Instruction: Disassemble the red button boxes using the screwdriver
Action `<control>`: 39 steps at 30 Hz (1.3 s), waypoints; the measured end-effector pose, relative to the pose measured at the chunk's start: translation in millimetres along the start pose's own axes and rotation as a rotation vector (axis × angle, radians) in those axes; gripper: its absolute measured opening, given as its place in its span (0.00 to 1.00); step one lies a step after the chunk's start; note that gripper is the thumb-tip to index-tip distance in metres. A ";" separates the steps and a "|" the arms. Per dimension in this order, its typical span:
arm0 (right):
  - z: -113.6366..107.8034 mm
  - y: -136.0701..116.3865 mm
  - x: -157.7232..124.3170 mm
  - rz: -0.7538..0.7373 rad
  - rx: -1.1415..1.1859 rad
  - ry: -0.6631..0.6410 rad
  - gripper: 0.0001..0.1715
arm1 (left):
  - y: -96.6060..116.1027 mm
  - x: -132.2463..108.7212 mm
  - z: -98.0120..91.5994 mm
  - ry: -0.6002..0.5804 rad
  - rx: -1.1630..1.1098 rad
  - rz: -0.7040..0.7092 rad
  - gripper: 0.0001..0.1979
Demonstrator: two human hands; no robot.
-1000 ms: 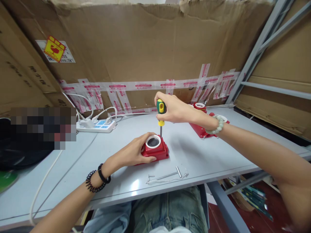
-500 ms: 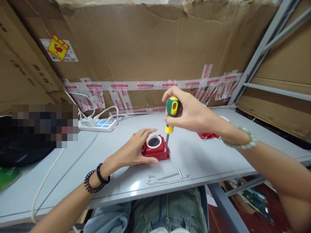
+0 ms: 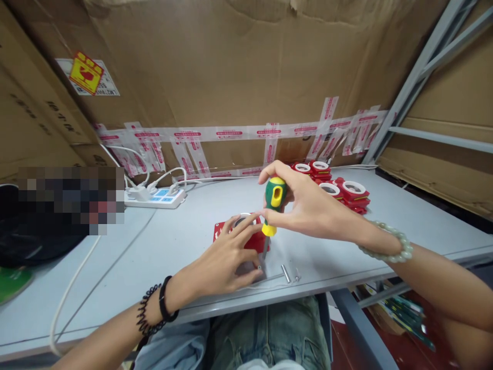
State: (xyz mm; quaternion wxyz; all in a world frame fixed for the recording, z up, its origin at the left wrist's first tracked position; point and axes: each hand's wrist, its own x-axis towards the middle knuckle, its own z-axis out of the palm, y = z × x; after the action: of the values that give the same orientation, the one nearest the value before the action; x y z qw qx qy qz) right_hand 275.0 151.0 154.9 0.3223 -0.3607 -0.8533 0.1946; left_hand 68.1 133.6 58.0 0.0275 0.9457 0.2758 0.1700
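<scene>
My right hand (image 3: 304, 203) is wrapped round the green and yellow handle of a screwdriver (image 3: 276, 195), whose shaft points down at the table. My left hand (image 3: 231, 254) reaches over a red box-shaped part (image 3: 259, 241) with a white ring (image 3: 244, 216) on top, partly hidden by the fingers. Thumb and forefinger come together at a small screw (image 3: 259, 267), close to the screwdriver's tip. A metal T-shaped rod (image 3: 285, 274) lies just right of those fingertips, and a tiny metal piece (image 3: 297, 276) is beside it.
Several red parts with white rings (image 3: 352, 189) stand at the back right of the table. At the back left is a white power strip (image 3: 165, 198) with cords. Large cardboard (image 3: 231, 77) rises behind, and a metal frame (image 3: 408, 87) stands on the right.
My left hand has moved from the red part's side toward the table's front, its thumb and forefinger now at the screw. The screwdriver has come off the part's corner and down toward the fingertips.
</scene>
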 end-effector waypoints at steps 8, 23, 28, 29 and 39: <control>-7.4 1.8 -1.3 -0.015 -0.001 0.068 0.20 | -0.8 -2.3 -15.6 -0.017 0.023 -0.025 0.10; 8.5 0.1 28.1 -0.131 0.084 0.299 0.14 | -39.9 -11.9 -4.5 -0.059 -0.321 -0.443 0.36; 21.3 5.9 35.1 -0.113 0.047 0.267 0.11 | -36.0 -6.7 13.5 0.053 -0.478 -0.467 0.39; 23.6 7.0 36.4 -0.108 0.047 0.258 0.11 | -36.1 -6.3 15.3 0.063 -0.487 -0.483 0.38; 36.2 16.8 48.9 -0.089 -0.008 0.205 0.11 | -36.5 -3.1 21.2 0.137 -0.541 -0.565 0.34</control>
State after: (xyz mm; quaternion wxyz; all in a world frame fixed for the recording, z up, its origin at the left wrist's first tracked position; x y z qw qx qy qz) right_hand 232.2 194.7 139.5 0.4146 -0.3418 -0.8318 0.1389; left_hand 54.1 163.7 31.8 0.3031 0.7774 0.4718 0.2850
